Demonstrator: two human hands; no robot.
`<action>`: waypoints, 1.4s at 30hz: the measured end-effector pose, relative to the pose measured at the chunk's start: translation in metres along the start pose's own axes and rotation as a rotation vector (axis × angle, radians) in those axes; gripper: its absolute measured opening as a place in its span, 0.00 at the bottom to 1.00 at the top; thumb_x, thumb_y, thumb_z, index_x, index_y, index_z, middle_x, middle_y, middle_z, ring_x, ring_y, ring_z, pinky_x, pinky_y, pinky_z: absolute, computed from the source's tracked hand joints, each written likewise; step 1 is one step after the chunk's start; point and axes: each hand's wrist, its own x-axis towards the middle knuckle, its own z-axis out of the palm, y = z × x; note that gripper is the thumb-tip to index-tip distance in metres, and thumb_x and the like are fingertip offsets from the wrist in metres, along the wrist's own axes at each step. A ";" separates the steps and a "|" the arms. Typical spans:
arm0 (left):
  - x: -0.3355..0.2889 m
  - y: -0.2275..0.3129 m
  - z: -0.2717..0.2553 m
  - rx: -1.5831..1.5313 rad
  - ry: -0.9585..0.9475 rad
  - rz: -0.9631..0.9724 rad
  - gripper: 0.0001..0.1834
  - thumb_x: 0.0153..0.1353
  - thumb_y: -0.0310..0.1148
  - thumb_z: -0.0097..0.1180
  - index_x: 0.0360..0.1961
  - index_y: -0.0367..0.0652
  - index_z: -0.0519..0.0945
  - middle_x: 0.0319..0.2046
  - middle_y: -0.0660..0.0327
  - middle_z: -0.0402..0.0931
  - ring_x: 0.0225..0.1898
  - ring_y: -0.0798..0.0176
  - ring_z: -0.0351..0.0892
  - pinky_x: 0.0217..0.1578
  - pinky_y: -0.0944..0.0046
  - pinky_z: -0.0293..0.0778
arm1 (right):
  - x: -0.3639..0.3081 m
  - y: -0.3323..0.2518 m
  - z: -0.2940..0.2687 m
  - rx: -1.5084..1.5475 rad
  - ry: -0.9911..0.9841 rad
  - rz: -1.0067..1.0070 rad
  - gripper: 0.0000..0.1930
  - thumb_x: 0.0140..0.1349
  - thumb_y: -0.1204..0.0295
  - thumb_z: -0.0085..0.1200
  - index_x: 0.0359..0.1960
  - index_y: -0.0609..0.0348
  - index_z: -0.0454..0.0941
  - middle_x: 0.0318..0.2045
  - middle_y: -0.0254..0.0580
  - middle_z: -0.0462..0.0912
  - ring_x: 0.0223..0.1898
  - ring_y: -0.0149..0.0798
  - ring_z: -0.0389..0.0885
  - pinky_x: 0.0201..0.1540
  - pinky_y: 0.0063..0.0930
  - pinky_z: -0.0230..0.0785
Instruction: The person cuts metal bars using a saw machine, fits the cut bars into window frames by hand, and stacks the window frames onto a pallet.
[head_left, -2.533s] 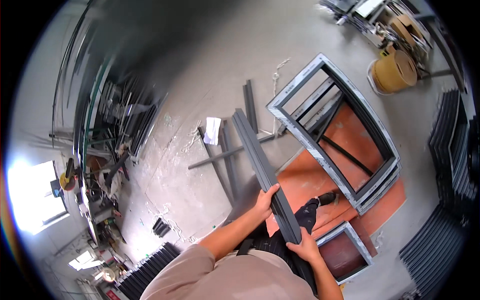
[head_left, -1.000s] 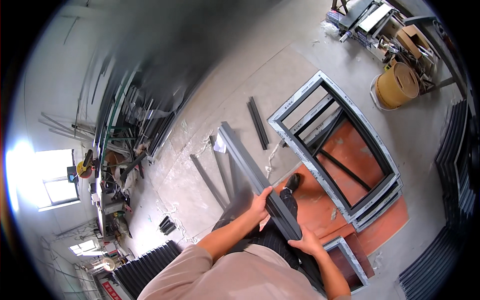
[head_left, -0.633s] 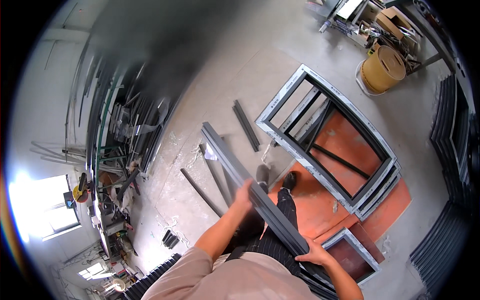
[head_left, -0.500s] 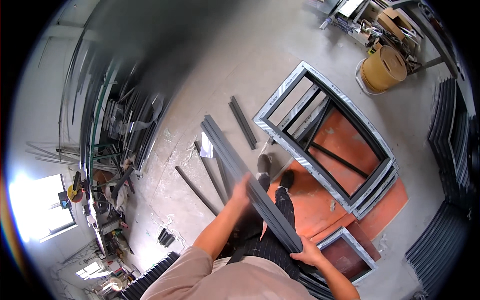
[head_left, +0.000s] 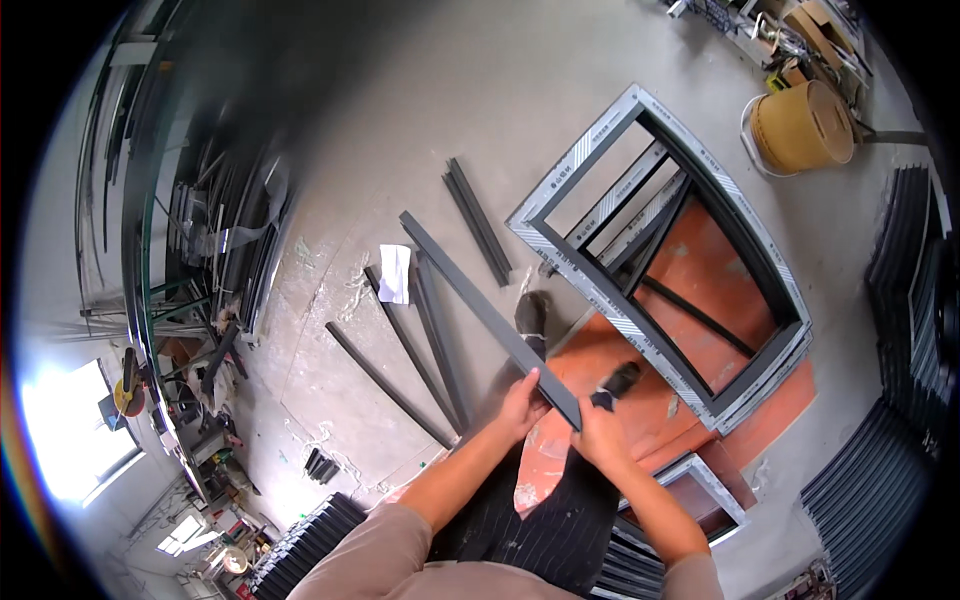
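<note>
A long dark grey metal profile bar (head_left: 480,315) slants from my hands up toward the far left. My left hand (head_left: 523,402) is closed round its side, a short way above the near end. At that near end my right hand (head_left: 600,437) grips the bar, the fingers partly hidden behind it. A white sheet of paper (head_left: 395,273) shows just left of the bar's far part. Several thinner dark strips (head_left: 410,340) lie on the floor left of the bar. Beyond it rests a pair of short dark profiles (head_left: 477,222).
Stacked window frames (head_left: 565,185) with printed film lie to the right, partly over an orange board (head_left: 705,250). A smaller frame (head_left: 735,510) is near my right forearm. Profile stacks (head_left: 865,500) line the right side. A yellow bucket (head_left: 800,125) stands far right; a loaded rack (head_left: 150,260) is left.
My right hand has moved forward from near my waist, with the bar's near end. My hands are closer together, and the bar has turned to show a narrower face. My feet have shifted apart.
</note>
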 end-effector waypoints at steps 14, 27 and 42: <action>0.153 -0.101 -0.032 0.260 0.207 -0.053 0.14 0.70 0.39 0.49 0.48 0.40 0.72 0.45 0.55 0.79 0.49 0.61 0.80 0.51 0.62 0.75 | 0.264 0.275 0.240 -0.141 0.128 0.060 0.29 0.46 0.71 0.64 0.53 0.56 0.70 0.38 0.52 0.81 0.42 0.54 0.81 0.44 0.48 0.73; 0.172 -0.114 -0.013 0.480 0.220 -0.188 0.14 0.71 0.38 0.49 0.50 0.39 0.73 0.44 0.58 0.79 0.49 0.64 0.78 0.52 0.65 0.71 | 0.341 0.347 0.302 0.042 0.384 -0.125 0.38 0.48 0.61 0.69 0.61 0.64 0.67 0.60 0.60 0.71 0.62 0.58 0.68 0.66 0.42 0.58; 0.196 -0.091 -0.012 0.508 0.467 0.149 0.16 0.65 0.40 0.55 0.49 0.46 0.71 0.42 0.62 0.75 0.46 0.64 0.77 0.46 0.62 0.72 | 0.281 0.276 0.250 -0.296 0.486 0.131 0.30 0.45 0.56 0.68 0.48 0.58 0.74 0.37 0.46 0.81 0.38 0.50 0.80 0.42 0.42 0.73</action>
